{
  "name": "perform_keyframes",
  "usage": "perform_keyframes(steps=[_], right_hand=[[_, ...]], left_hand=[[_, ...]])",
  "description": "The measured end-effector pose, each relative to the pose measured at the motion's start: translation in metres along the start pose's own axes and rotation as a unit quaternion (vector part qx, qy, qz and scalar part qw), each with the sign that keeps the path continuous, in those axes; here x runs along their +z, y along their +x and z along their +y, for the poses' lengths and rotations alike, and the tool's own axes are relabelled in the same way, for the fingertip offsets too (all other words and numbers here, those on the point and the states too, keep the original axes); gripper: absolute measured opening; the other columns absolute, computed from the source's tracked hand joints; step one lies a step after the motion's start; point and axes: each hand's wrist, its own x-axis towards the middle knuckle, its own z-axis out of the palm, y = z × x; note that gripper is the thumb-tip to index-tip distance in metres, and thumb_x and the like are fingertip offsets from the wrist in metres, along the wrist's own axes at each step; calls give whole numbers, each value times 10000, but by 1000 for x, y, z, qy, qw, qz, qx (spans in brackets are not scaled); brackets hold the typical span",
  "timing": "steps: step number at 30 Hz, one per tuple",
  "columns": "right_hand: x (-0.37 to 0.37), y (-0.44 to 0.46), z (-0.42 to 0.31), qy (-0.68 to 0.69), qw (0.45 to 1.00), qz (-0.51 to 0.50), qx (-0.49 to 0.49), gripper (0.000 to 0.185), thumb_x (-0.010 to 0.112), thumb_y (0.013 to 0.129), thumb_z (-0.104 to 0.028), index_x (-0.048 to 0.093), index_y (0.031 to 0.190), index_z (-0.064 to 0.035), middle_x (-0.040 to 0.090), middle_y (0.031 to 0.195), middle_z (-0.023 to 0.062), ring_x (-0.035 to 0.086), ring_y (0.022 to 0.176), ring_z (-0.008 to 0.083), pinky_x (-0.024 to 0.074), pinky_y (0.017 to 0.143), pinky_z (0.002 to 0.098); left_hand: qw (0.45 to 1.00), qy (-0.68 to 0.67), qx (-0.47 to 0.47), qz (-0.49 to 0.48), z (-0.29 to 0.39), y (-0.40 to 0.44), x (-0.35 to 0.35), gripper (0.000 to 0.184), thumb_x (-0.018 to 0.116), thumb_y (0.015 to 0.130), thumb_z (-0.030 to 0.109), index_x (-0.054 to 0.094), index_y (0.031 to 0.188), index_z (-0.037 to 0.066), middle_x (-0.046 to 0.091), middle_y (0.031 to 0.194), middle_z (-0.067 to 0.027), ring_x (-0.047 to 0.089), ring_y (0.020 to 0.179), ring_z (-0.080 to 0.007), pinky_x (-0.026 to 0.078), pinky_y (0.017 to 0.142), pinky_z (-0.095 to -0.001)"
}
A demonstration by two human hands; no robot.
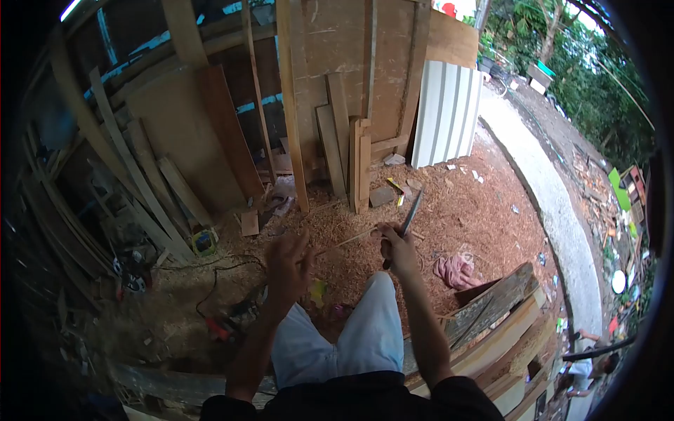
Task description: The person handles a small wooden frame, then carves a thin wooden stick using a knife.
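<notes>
knife (413,211) in right hand (399,252) (box (539,78) beyond)

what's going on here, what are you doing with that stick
A person sits with a blade in the right grip, tip angled up, and a thin stick at the same fingers. The left grip is by the stick's left end; blur hides whether it touches. Shavings cover the ground.

Over the pale blue cloth trousers (375,333), I see the right hand (399,251) hold a long dark tool (412,212) and a thin tan wood stick (347,241). The left hand (288,263) is near the stick's end.
</notes>
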Motion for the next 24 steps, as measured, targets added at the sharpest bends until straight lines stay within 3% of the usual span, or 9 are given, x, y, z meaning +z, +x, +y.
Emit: perform_keyframes(steps=[1, 2, 4, 8, 10, 17, 18, 22, 24], right_hand=[[-4, 1, 14, -8, 1000, -6, 0, 127, 567, 853, -170, 567, 867, -44, 554, 611, 4, 328, 377, 47, 253, 351, 213], [-8, 2, 31, 88, 995, 1, 34, 104, 562, 842, -160, 559, 849, -55, 576, 636, 16, 315, 369, 53, 251, 341, 216], [-6, -5, 52, 180, 981, 6, 70, 82, 556, 830, -150, 552, 831, -67, 598, 661, 29, 302, 361, 59, 249, 332, 220], [17, -28, 58, 319, 927, 79, 181, 99, 559, 827, -177, 542, 841, -81, 631, 783, 45, 283, 352, 64, 263, 321, 206], [20, -37, 64, 361, 913, 55, 180, 121, 557, 834, -189, 542, 884, -80, 635, 893, 45, 305, 366, 62, 293, 335, 180], [54, -79, 77, 328, 903, -26, 277, 176, 493, 877, -222, 539, 950, -69, 567, 738, 6, 342, 422, 59, 318, 369, 175], [61, -85, 68, 315, 903, -53, 288, 161, 481, 898, -232, 548, 918, -87, 422, 595, -46, 318, 421, 58, 264, 373, 193], [71, -94, 48, 244, 910, -58, 330, 172, 486, 905, -244, 559, 916, -89, 461, 621, -41, 345, 440, 51, 271, 382, 191], [69, -91, 27, 100, 956, -58, 271, 203, 503, 908, -259, 573, 972, -79, 505, 654, -29, 375, 465, 47, 284, 400, 189]], left_hand=[[964, 194, 88, 159, 4, 4, -1, 207, 544, 852, 89, 603, 1046, 46, 570, 841, -50, 545, 858, -190, 411, 767, -338], [964, 192, 83, 166, 6, 0, 4, 207, 544, 852, 89, 603, 1046, 46, 570, 841, -50, 545, 858, -190, 411, 767, -338], [975, 104, 39, 194, 13, -21, 17, 168, 536, 854, 93, 590, 1007, 48, 547, 970, -66, 493, 985, -237, 335, 885, -395], [974, 54, 45, 213, 20, -54, 57, 170, 547, 843, 107, 572, 1000, 46, 550, 953, -104, 526, 943, -271, 358, 872, -416], [965, -213, -109, 109, 21, -49, 64, 204, 532, 869, 137, 563, 1037, 27, 566, 948, -114, 545, 921, -246, 412, 821, -368], [919, -345, -175, 73, 15, -28, 59, 279, 483, 917, 191, 529, 1122, 7, 609, 880, -89, 581, 778, -141, 466, 673, -278], [909, -374, -177, 52, 16, -25, 55, 280, 458, 927, 189, 524, 1130, 8, 606, 848, -79, 578, 753, -136, 466, 656, -274], [858, -455, -236, 9, 27, -3, 33, 289, 403, 954, 213, 510, 1112, -5, 498, 723, -18, 495, 670, -86, 438, 621, -242], [894, -406, -188, 25, 22, 6, 30, 291, 388, 959, 219, 500, 1127, 8, 464, 705, -3, 457, 644, -76, 418, 600, -233]])
